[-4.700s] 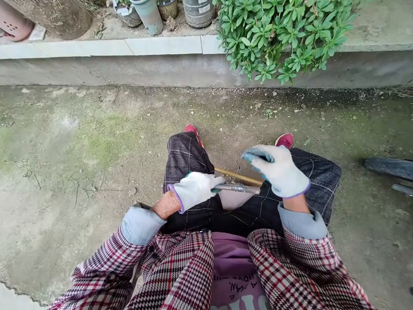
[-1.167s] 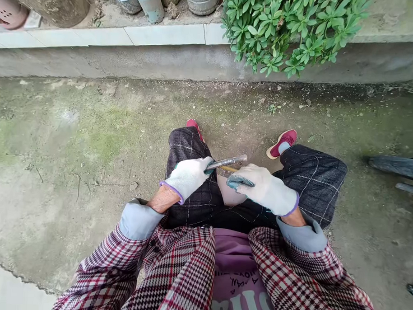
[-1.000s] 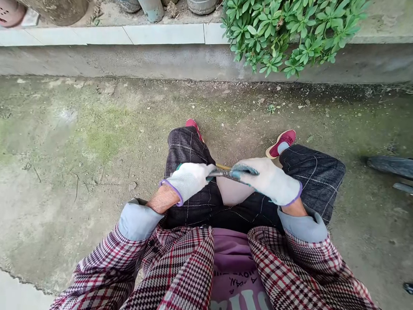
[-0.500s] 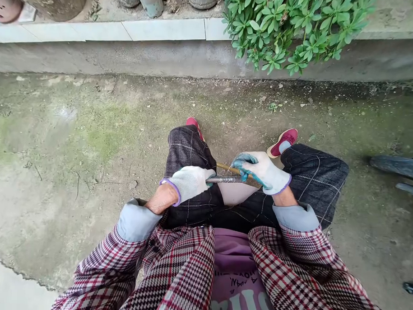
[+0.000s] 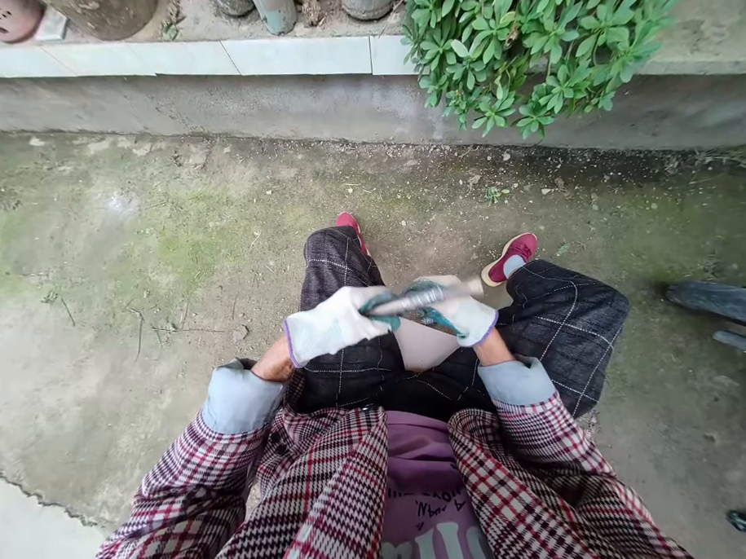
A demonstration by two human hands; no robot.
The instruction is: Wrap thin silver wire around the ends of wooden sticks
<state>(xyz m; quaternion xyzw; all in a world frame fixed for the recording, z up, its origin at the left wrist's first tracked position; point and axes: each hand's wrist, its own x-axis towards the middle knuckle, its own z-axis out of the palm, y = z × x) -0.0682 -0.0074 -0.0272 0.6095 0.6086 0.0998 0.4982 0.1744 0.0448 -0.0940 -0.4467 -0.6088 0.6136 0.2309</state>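
Observation:
I sit with my knees apart above dirt ground, both hands in white gloves with teal palms. My left hand [image 5: 331,323] is closed round one end of a grey metal rod [image 5: 425,294] that points right and slightly up over my lap. My right hand [image 5: 463,314] lies just behind and under the rod, with its fingers curled toward it. Motion blur hides whether it grips the rod. The thin yellow stick seen earlier is out of sight behind the hands.
A low concrete ledge [image 5: 295,57] with pots [image 5: 272,3] runs along the top, and a leafy green plant [image 5: 521,48] hangs over it. A dark object [image 5: 715,301] lies on the ground at right. Mossy dirt spreads to the left.
My right hand has slid left along the rod toward my left hand. The rod's free end has tipped upward, and the yellow stick has gone out of sight.

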